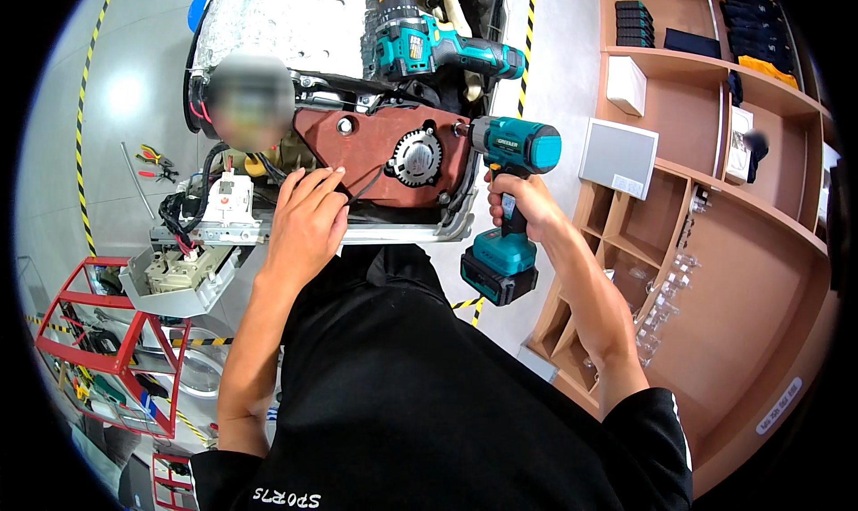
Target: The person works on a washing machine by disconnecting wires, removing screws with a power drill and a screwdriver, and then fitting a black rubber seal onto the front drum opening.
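Note:
My right hand (517,198) is wrapped round the grip of a teal and black cordless impact wrench (520,145). Its nose meets the upper right corner of a reddish-brown cover plate (366,140), where a fastener seems to sit; the contact point is too small to make out. Set in that plate is a round silver toothed part (417,157). My left hand (310,212) lies with fingers stretched out over the plate's lower left edge, close to a thin dark cable. A second teal drill (429,46) rests on the opened machine beyond the plate.
A white control housing (228,198) with wires hangs at the machine's left. Pliers (159,160) and a metal rod (137,180) lie on the floor. Red metal frames (107,364) stand lower left. Wooden shelving (666,145) with boxes and clothing fills the right side.

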Demonstrator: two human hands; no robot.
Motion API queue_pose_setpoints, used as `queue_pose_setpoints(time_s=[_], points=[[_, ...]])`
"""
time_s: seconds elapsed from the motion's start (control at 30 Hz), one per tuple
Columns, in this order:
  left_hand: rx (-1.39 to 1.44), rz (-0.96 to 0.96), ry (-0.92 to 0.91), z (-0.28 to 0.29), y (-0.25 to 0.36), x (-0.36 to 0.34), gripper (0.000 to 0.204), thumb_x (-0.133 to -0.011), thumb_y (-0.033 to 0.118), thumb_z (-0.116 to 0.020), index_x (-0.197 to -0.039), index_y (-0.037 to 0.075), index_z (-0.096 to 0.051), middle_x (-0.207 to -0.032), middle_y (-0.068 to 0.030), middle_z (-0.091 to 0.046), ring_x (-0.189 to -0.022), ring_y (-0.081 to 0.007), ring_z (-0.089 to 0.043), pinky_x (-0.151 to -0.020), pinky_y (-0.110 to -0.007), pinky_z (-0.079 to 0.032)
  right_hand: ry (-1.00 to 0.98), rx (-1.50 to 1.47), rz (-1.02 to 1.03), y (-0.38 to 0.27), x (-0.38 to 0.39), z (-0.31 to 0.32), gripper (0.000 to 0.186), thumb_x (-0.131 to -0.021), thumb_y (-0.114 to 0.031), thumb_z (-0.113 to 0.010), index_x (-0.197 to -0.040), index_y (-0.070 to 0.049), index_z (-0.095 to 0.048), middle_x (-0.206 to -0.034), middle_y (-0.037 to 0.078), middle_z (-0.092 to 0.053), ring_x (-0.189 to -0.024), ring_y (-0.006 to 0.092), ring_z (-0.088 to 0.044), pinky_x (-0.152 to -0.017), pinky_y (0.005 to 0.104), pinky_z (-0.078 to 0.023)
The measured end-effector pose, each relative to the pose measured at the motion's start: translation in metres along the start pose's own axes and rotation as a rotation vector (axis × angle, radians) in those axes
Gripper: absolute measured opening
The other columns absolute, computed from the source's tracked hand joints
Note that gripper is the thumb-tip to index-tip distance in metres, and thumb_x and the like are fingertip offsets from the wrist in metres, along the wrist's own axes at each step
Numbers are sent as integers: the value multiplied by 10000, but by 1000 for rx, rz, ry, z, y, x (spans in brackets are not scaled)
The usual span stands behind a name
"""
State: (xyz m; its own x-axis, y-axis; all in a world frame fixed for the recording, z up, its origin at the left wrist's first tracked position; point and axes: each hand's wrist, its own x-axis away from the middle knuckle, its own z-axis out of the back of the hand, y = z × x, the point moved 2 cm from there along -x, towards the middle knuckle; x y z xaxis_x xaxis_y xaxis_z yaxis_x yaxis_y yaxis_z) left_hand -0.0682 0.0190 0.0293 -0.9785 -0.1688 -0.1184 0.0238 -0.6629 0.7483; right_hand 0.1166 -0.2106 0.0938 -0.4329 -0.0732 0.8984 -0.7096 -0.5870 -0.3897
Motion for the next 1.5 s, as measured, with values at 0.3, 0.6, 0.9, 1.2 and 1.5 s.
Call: queue_pose_setpoints(time_s=[0.3,0.6,0.9,1.2,1.5], points=[[-2,7,3,-1,0,0,123,-735,17,-643,-841,3,-582,-1138,-135,-610,-1100,-299,-531,-999,-457,-349,16,44,45,-4,0,-3,196,-751,-72,-509,-931,4,-498,-557,51,-503,-443,140,-483,-429,276,-408],[-19,3,14,-1,1,-1,120,-730,34,-641,-839,19,-594,-1105,-130,-621,-1082,-279,-539,-988,-452,-358,22,57,46,-5,-3,-5,187,-740,-81,-504,-906,5,-507,-539,55,-507,-427,150,-478,-420,286,-402],[-14,12,1,-1,1,-1,115,-739,28,-640,-839,9,-586,-1131,-130,-613,-1094,-290,-533,-997,-455,-350,13,129,38,-7,-4,-5,243,-751,-80,-490,-966,26,-529,-552,46,-503,-458,134,-478,-455,269,-400],[-51,9,-33,0,3,-4,128,-749,35,-635,-862,2,-585,-1145,-128,-611,-1099,-296,-528,-997,-457,-352,67,164,163,-1,10,-4,316,-779,-65,-481,-1073,32,-541,-585,41,-513,-493,128,-491,-484,269,-417],[-56,-33,-61,2,0,-4,126,-751,40,-637,-861,2,-589,-1152,-131,-609,-1090,-293,-531,-982,-454,-362,-3,57,79,33,61,-14,400,-749,-36,-483,-1131,83,-491,-572,59,-513,-480,146,-498,-472,272,-434]])
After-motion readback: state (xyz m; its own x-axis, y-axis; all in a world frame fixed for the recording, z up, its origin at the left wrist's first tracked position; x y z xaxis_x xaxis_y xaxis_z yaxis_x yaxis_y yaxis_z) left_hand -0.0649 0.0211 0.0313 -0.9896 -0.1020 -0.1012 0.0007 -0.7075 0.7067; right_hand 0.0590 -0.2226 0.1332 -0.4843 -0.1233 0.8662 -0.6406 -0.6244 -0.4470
